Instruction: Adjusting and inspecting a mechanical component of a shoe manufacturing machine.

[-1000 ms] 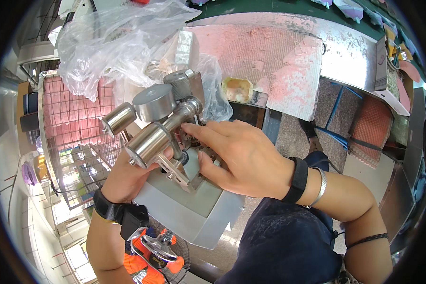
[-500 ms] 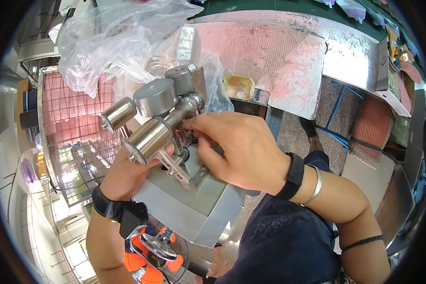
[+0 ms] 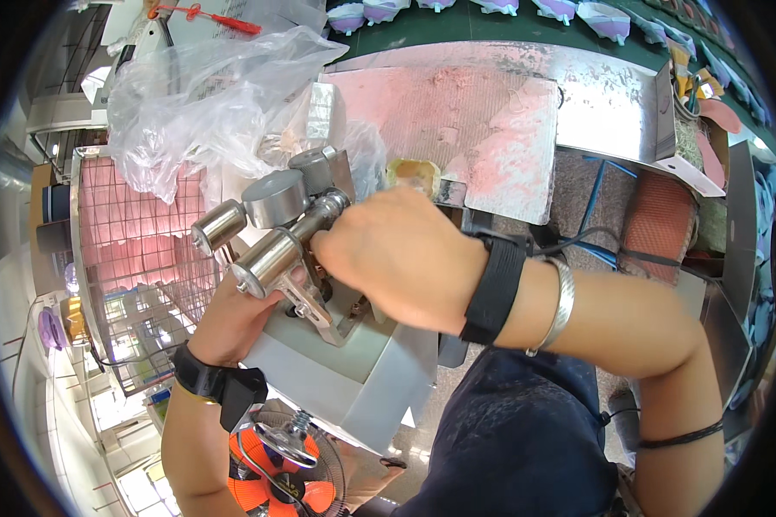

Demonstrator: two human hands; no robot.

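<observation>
A bench machine with a pale grey housing (image 3: 315, 375) stands before me, topped by shiny steel rollers (image 3: 267, 261) and a round metal pot (image 3: 275, 196). My right hand (image 3: 397, 254) is at the right side of the roller head, knuckles up and fingers curled inward. What those fingers hold, if anything, is hidden behind the hand. From the left, my left hand (image 3: 235, 317) reaches behind and under the front roller, its fingers mostly covered by the machine. A metal bracket (image 3: 315, 312) sits between the two hands.
Clear plastic sheeting (image 3: 211, 112) lies behind the machine. A pink-stained board (image 3: 457, 121) and a small yellowish tray (image 3: 414, 175) are beyond it. At left stands a wire rack (image 3: 142, 258); below, an orange-bladed fan (image 3: 289, 482). Purple pieces (image 3: 608, 21) line a green belt (image 3: 457, 28).
My right hand has rolled over, its fingers going from an extended pinch to curled out of sight, and its wrist has shifted left. My left hand stays by the rollers. The view has shifted slightly.
</observation>
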